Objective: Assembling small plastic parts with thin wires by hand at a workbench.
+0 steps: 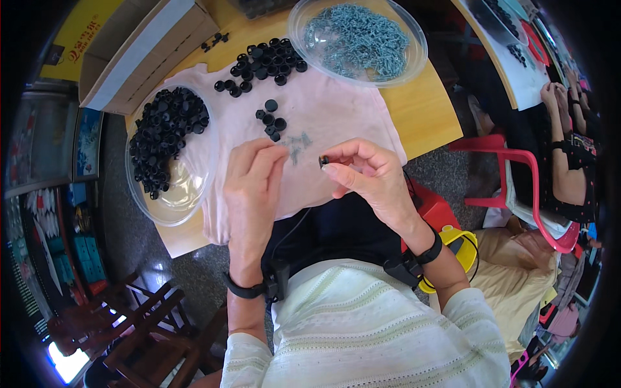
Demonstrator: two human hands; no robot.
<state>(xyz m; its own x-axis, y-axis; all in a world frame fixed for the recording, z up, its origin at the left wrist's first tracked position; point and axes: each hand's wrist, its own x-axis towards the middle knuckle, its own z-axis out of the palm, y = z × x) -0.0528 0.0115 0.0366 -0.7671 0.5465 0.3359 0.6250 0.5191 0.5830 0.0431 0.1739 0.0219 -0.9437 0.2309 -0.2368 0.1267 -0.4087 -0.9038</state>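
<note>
My right hand (369,178) pinches a small round black plastic part (324,160) between thumb and fingertips, above the pink cloth (310,184). To its left my left hand (252,178) is closed, fingers bent together; whatever they may hold is hidden. Just beyond the left fingertips lie a few black caps (279,123) of different sizes. A little heap of thin silvery screws (296,147) rests on the cloth between the hands.
A clear bowl of black parts (212,161) stands left, and a clear bowl of screws (424,48) at the back. More black caps (262,64) lie between a cardboard box (145,58) and the screw bowl. Right are a red chair (533,187) and another person's arm (568,168).
</note>
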